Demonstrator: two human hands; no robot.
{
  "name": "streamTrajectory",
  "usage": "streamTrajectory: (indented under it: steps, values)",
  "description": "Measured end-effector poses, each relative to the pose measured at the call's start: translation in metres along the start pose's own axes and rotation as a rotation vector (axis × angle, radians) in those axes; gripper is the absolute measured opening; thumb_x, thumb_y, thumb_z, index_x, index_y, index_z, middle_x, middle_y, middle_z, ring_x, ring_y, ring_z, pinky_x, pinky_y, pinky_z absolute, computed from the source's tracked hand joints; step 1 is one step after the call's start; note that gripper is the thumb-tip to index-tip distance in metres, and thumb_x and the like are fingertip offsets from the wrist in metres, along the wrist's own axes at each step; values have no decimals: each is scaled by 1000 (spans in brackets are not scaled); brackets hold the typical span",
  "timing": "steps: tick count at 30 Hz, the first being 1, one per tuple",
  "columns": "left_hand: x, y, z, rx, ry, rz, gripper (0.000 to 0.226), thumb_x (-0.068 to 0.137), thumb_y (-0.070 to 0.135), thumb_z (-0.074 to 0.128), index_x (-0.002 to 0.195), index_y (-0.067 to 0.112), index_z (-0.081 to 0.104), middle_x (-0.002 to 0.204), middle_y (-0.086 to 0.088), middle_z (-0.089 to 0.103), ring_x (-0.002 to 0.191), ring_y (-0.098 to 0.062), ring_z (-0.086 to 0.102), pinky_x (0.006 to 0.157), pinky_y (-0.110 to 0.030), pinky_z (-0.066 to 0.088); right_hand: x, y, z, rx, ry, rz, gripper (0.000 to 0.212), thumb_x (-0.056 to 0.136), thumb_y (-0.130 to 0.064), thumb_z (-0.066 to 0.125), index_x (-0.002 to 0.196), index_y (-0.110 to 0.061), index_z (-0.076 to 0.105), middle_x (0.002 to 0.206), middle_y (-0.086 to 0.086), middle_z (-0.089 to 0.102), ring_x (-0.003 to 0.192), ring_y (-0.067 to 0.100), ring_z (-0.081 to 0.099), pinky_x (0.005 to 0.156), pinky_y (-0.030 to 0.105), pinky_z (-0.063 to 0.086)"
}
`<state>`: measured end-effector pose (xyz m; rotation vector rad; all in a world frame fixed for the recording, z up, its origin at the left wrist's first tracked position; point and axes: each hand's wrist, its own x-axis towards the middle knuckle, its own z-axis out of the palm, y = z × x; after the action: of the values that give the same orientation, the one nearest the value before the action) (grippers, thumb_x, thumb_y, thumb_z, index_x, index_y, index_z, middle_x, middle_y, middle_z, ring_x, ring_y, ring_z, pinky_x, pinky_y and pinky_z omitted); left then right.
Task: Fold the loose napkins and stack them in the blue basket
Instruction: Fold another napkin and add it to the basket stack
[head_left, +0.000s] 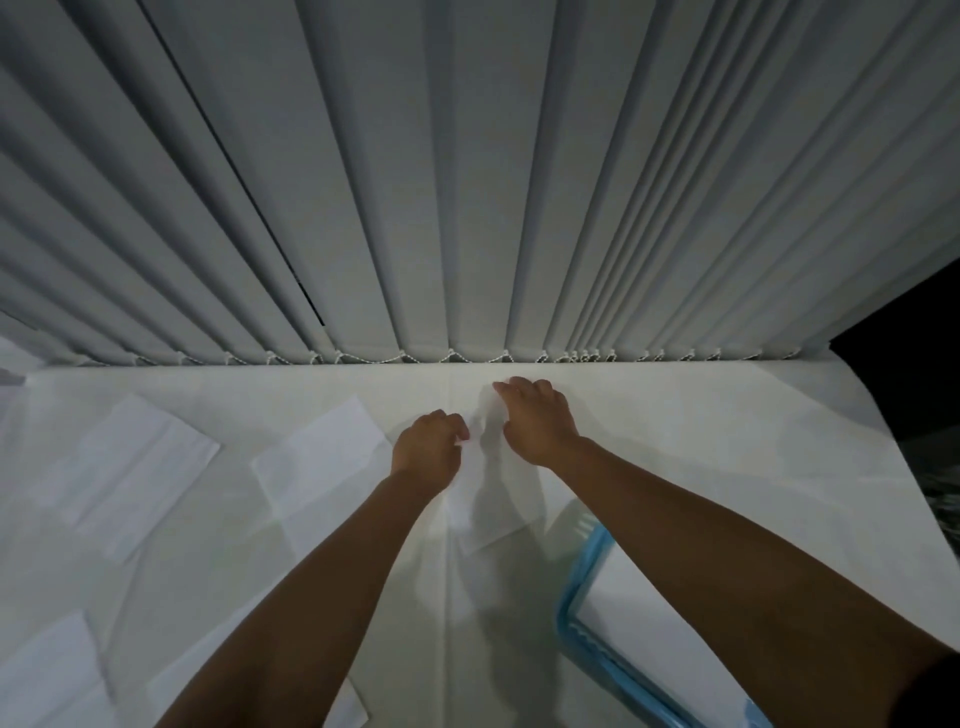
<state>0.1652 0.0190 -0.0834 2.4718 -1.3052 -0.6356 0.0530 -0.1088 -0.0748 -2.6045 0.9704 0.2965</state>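
A white napkin (493, 499) lies on the white table in front of me, its far edge lifted between my hands. My left hand (428, 449) pinches that edge with closed fingers. My right hand (537, 418) grips the napkin's far end a little farther back. The blue basket (584, 587) stands at the lower right, partly under my right forearm, with a white folded napkin (654, 623) inside. Several loose unfolded napkins lie to the left: one (322, 462) beside my left hand, one (135, 467) farther left, others at the lower left (47, 670).
Grey vertical blinds (467, 208) hang along the table's far edge, their bead chain just behind my hands. The table's right edge (898, 467) drops off into a dark area. A white tablecloth (701, 415) covers the table.
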Motion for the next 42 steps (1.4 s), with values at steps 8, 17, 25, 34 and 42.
streamTrajectory:
  steps: [8,17,25,34,42]
  values:
    - [-43,0,-4,-315,95,110,16,89,11,54,99,18,63,100,5,65,91,-8,57,77,-22,42,-33,23,-12,68,234,-26,14,86,-19,51,94,-22,63,95,-4,66,103,21,53,100,35,28]
    - [-87,11,12,-252,-14,155,28,84,28,59,112,27,61,112,12,64,103,-9,57,92,-28,46,-96,40,-2,-28,-1,75,28,89,-16,45,98,-29,69,105,-6,67,119,16,46,117,45,6]
    - [-67,14,32,-20,142,56,33,95,22,47,126,18,55,124,-3,60,114,-25,53,92,-37,46,-90,7,13,-126,-24,-115,47,99,-31,35,145,-26,36,155,-6,33,145,22,21,116,52,0]
    - [-48,22,24,-7,-29,-141,30,90,27,55,119,19,51,117,-4,60,111,-25,55,85,-36,45,-84,16,21,-284,-144,-23,61,98,-49,24,152,-22,14,162,-5,10,148,29,4,113,61,-7]
    - [-48,26,1,-387,-114,-316,13,80,18,65,75,17,53,90,-4,62,85,-23,58,71,-29,45,-113,8,9,48,196,37,44,97,-38,37,138,-24,47,150,-4,41,139,26,29,115,44,15]
